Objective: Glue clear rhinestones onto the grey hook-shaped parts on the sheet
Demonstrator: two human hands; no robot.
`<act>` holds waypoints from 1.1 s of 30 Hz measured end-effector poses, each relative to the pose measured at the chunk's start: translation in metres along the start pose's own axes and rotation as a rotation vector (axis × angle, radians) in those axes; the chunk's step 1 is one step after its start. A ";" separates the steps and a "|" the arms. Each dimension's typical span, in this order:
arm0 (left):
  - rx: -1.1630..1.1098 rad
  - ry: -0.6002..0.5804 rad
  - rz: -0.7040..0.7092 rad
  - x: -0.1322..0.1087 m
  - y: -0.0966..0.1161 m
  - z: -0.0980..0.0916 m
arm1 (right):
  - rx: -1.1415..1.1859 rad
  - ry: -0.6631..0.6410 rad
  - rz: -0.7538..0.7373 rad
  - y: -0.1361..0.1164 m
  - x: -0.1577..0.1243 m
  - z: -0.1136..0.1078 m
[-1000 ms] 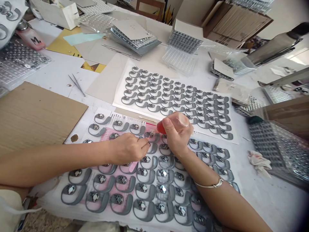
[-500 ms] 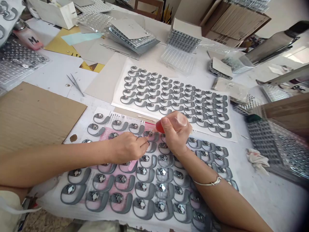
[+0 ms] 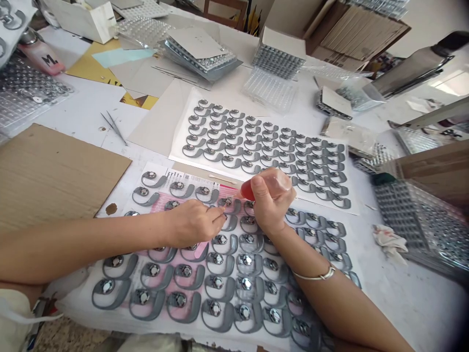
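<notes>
My right hand (image 3: 271, 205) is wrapped round a small translucent squeeze bottle (image 3: 282, 182) with red showing at its front end. Its thin pale nozzle points left, towards a grey curved piece (image 3: 227, 202) set with a clear faceted stone. Beside that same piece, my left hand (image 3: 194, 222) is closed in a pinch with its fingertips close to the stone; what they hold, if anything, is too small to tell. Beneath both hands lies a white sheet (image 3: 88, 310) carrying rows of such grey pieces, partly hidden by my hands and forearms.
A second sheet (image 3: 179, 146) of grey pieces lies behind. Tweezers (image 3: 115, 129) and a brown board (image 3: 54, 171) are at left, a cotton swab (image 3: 222, 179) between the sheets. At right are a crumpled tissue (image 3: 390, 242) and trays of stones (image 3: 439, 220).
My right hand has shifted slightly to the right with the squeeze bottle, so its nozzle sits a little farther from my left fingertips. The left hand stays almost still.
</notes>
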State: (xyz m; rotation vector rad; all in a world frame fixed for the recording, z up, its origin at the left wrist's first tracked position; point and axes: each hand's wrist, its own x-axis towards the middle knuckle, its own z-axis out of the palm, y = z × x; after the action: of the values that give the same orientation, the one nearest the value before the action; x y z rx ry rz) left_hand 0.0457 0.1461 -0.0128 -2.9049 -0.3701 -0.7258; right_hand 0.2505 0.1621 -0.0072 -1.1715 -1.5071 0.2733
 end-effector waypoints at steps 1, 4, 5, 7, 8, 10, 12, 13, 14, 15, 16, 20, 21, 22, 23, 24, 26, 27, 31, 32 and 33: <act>-0.003 0.010 -0.002 0.000 0.000 0.000 | 0.008 -0.008 0.005 0.000 0.000 0.000; -0.007 0.026 -0.005 0.001 0.000 0.000 | 0.029 -0.014 0.004 -0.001 -0.001 0.001; -0.002 0.027 -0.008 0.001 0.000 0.000 | 0.032 -0.015 -0.003 -0.001 -0.001 0.002; 0.014 0.019 -0.011 0.001 0.000 0.001 | 0.028 -0.020 -0.018 -0.001 -0.001 0.002; 0.021 0.013 -0.010 0.001 0.000 0.001 | 0.025 -0.025 -0.026 -0.001 -0.001 0.002; 0.025 0.017 -0.012 0.001 0.000 0.001 | 0.019 -0.032 -0.036 -0.001 -0.002 0.002; 0.018 0.027 -0.015 0.001 0.000 0.001 | 0.014 -0.033 -0.032 -0.001 -0.002 0.002; 0.012 0.030 -0.017 0.001 0.000 0.000 | 0.010 -0.032 -0.026 0.000 -0.002 0.002; 0.008 0.027 -0.017 0.001 0.000 0.000 | 0.004 -0.031 -0.024 0.000 -0.003 0.002; 0.007 0.022 -0.017 0.001 0.000 0.000 | -0.003 -0.031 -0.024 0.000 -0.003 0.002; 0.007 0.016 -0.017 0.001 0.000 0.000 | -0.011 -0.033 -0.029 0.000 -0.003 0.002; 0.031 0.036 -0.027 0.001 0.000 0.000 | -0.026 -0.049 -0.060 0.000 -0.003 0.002; 0.038 0.050 -0.029 0.001 0.000 0.000 | -0.026 -0.049 -0.066 0.000 -0.003 0.002; 0.043 0.058 -0.031 0.002 0.000 0.000 | -0.025 -0.046 -0.077 0.000 -0.003 0.002; 0.046 0.066 -0.030 0.002 0.000 0.000 | -0.025 -0.042 -0.087 0.000 -0.003 0.002; 0.048 0.066 -0.030 0.002 0.000 0.000 | -0.024 -0.037 -0.097 0.000 -0.003 0.002; 0.048 0.053 -0.031 0.002 0.000 0.000 | -0.023 -0.033 -0.117 0.001 -0.002 0.002; 0.045 0.044 -0.032 0.002 0.000 0.000 | -0.026 -0.033 -0.129 0.001 -0.002 0.002; 0.001 0.023 -0.042 0.002 -0.001 -0.001 | -0.057 -0.029 -0.190 -0.002 -0.001 0.002; -0.012 0.014 -0.044 0.002 -0.002 -0.001 | -0.057 -0.029 -0.201 -0.003 -0.001 0.002; -0.024 0.002 -0.045 0.003 -0.002 -0.002 | -0.052 -0.029 -0.208 -0.003 0.000 0.002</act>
State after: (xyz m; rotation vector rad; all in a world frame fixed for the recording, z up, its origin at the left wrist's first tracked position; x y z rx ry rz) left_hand 0.0464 0.1486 -0.0096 -2.9266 -0.4302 -0.7451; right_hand 0.2470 0.1610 -0.0056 -1.0445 -1.6561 0.1111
